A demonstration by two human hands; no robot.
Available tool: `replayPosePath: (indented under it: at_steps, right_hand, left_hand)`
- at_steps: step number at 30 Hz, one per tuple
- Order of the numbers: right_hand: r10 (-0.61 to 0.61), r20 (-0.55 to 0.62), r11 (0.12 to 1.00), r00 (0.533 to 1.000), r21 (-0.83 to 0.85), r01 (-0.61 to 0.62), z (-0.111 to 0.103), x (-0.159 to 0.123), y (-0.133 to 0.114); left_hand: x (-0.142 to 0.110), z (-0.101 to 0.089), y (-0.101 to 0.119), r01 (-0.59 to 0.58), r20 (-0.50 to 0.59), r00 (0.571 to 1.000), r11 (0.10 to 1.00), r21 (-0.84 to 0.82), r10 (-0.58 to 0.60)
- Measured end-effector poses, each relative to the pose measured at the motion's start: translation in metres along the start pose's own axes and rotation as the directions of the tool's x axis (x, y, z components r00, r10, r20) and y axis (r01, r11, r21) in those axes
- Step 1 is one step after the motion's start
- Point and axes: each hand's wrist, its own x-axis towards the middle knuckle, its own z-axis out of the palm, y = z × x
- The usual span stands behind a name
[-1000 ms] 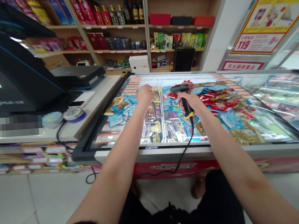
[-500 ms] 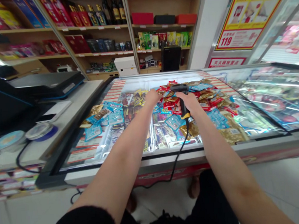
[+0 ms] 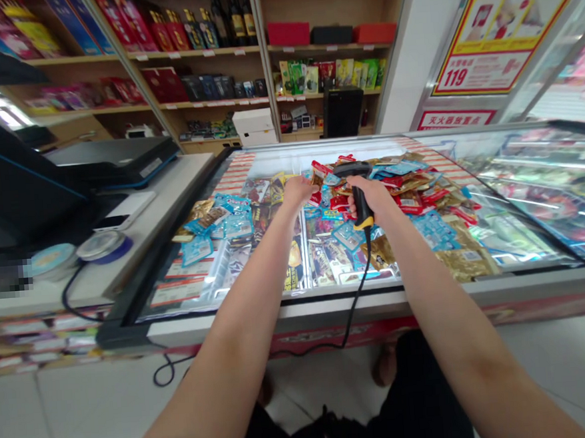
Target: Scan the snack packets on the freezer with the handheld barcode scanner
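**Handheld barcode scanner** [image 3: 361,204] clamped in the right hand [image 3: 372,197], above a chest freezer [image 3: 328,304] heaped with snack packets [image 3: 272,210]. The black handle, with a yellow band near its base, is wrapped by the fingers [image 3: 352,205], and the scanner head is directed forward over the heap. A black cable [image 3: 355,308] is shown hanging from the base of the handle, down over the front edge of the freezer.

The left hand [image 3: 298,190] is held apart from the right, just beside it, and is lowered onto the packets. Whether a packet is pinched in it cannot be told from this view.

Blue packets [image 3: 197,250], red packets [image 3: 409,203] and gold foil packets [image 3: 463,264] are spread loosely across the freezer. These are judged light, soft and slippery, liable to slide over one another, and are best taken by a sealed edge. The scanner is judged light and stiff, with the handle as its natural hold and the cable needing to be kept clear of the heap.

At left, a white power bank [image 3: 125,210] lies on the desk [image 3: 175,187]. Wooden shelves [image 3: 195,52] of boxed goods and bottles stand behind.
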Motion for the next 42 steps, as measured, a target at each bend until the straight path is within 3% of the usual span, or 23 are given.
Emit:
replayPosePath:
  at_steps: [3,9,19,42]
  right_hand:
    - [0.028,0.051,0.999,0.998,0.041,-0.03,0.007,-0.001,-0.001]
    - [0.036,0.086,0.998,0.996,0.043,-0.04,0.017,-0.004,0.005]
    - [0.041,0.11,0.998,0.993,0.052,-0.047,0.014,-0.007,0.007]
    - [0.109,0.125,0.986,0.986,0.109,-0.122,0.01,-0.008,0.006]
  left_hand:
    - [-0.011,-0.006,-0.007,0.022,0.025,0.999,0.999,-0.029,-0.021]
    - [-0.022,-0.009,-0.012,-0.001,-0.027,1.0,0.999,-0.046,-0.001]
    - [-0.022,-0.011,-0.01,-0.062,-0.071,0.995,0.998,0.026,0.064]
    - [-0.028,-0.01,-0.012,-0.036,-0.09,0.995,0.999,-0.016,0.034]
